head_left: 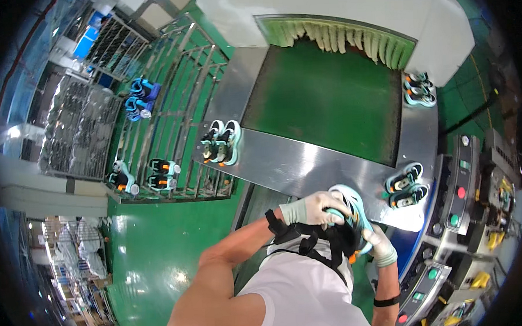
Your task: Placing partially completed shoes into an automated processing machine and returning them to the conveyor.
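Close in front of my body, both hands hold one black and mint sneaker [355, 212] with a pale sole and orange details. My left hand [315, 209], in a white glove, is closed on its upper near the collar. Gloved as well, my right hand [381, 246] grips the sole side of the shoe. A pair of matching sneakers [406, 185] stands on the metal ledge [307, 161] to the right of my hands. Another pair of sneakers [221, 142] rests at the ledge's left corner.
Beyond the ledge a green conveyor belt [328, 102] runs under a fringed curtain [337, 37] of a white machine. More shoes [419, 90] sit at its right. A metal rack [171, 114] at left carries several shoes. Control panels with buttons [460, 192] line the right side.
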Tool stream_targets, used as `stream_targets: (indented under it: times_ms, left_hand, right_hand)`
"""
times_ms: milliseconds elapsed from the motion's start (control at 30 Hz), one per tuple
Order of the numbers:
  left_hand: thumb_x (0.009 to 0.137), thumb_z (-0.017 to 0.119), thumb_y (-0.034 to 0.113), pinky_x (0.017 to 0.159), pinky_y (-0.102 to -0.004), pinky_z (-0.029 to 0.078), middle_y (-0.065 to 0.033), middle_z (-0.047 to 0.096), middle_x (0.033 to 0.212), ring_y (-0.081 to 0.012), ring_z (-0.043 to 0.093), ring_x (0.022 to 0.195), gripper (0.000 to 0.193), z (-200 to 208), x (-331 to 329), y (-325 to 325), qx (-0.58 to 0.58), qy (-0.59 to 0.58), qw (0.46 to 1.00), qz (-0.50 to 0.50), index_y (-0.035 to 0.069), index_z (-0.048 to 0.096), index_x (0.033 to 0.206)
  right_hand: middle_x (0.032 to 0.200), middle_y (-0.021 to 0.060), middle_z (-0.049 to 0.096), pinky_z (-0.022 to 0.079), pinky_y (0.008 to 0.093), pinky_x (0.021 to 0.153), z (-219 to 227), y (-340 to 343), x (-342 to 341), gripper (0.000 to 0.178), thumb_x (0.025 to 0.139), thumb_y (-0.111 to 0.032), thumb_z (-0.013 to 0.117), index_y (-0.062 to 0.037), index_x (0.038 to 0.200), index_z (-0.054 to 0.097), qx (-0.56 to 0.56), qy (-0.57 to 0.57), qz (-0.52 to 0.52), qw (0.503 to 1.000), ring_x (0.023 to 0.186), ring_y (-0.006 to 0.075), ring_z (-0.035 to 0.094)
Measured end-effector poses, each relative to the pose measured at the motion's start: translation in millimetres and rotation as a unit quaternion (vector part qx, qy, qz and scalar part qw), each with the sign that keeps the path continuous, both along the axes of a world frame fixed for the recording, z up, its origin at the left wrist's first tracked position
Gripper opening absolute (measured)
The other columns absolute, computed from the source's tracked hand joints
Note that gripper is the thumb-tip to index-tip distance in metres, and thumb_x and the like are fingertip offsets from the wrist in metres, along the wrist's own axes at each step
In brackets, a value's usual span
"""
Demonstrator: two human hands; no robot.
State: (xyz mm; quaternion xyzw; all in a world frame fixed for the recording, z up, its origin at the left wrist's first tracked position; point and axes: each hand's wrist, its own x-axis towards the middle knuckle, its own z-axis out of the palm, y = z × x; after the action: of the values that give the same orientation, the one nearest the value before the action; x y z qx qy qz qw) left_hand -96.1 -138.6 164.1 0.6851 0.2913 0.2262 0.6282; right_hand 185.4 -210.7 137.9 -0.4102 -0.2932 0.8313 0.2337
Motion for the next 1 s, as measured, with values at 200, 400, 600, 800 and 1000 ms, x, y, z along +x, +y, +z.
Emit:
stream_targets:
  times_ms: [200,400,600,800,1000]
  left_hand:
    - [0.086,0.074,0.021,0.092,-0.0374,0.047,-0.0123,0.063,0.107,-0.0279,0.060,0.101,0.032,-2.4,-21.7,-10.6,0.013,0.040,0.993,0.109,0.008,0.070,0.115]
    - [0.080,0.077,0.015,0.091,-0.0376,0.049,-0.0110,0.065,0.101,-0.0270,0.062,0.101,0.024,4.0,-144.8,-8.0,0.167,0.218,0.833,0.481,0.009,0.071,0.102]
    - [0.084,0.072,0.010,0.094,-0.0438,0.044,-0.0147,0.064,0.108,-0.0328,0.059,0.102,0.026,104.6,-375.4,28.8,0.390,0.489,0.517,0.584,0.005,0.066,0.109]
    - [0.093,0.058,0.012,0.099,-0.0400,0.046,-0.0223,0.063,0.123,-0.0370,0.061,0.111,0.035,107.4,-680.6,-32.9,0.223,0.588,0.539,0.560,0.002,0.062,0.126]
    - [0.093,0.065,0.032,0.078,-0.0467,0.054,-0.0203,0.067,0.106,-0.0357,0.066,0.090,0.042,47.6,-646.2,59.0,0.352,0.587,0.385,0.619,-0.001,0.063,0.119]
  right_hand:
    - [0.128,0.0104,0.058,0.046,0.0307,0.095,-31.3,37.5,-13.1,0.081,0.089,-0.051,0.067,0.0069,0.141,0.045,-0.025,0.027,0.088,0.995,0.114,0.0175,0.056]
    - [0.136,0.0203,0.055,0.056,0.0364,0.085,-42.4,73.3,-72.9,0.066,0.100,-0.036,0.057,0.0095,0.143,0.037,0.135,-0.123,-0.029,0.983,0.112,0.0284,0.063]
    - [0.126,0.0164,0.060,0.059,0.0383,0.078,-110.0,36.6,-4.5,0.062,0.096,-0.032,0.063,0.0053,0.141,0.041,-0.005,-0.257,-0.220,0.941,0.098,0.0277,0.067]
    - [0.102,0.0082,0.067,0.055,0.0304,0.075,-122.9,46.6,11.8,0.049,0.095,-0.038,0.061,0.0033,0.122,0.062,-0.028,-0.404,-0.066,0.912,0.092,0.0143,0.063]
    - [0.113,0.0177,0.067,0.055,0.0317,0.076,-108.6,20.3,24.6,0.063,0.093,-0.039,0.064,0.0081,0.133,0.053,-0.063,-0.482,-0.223,0.845,0.086,0.0191,0.067]
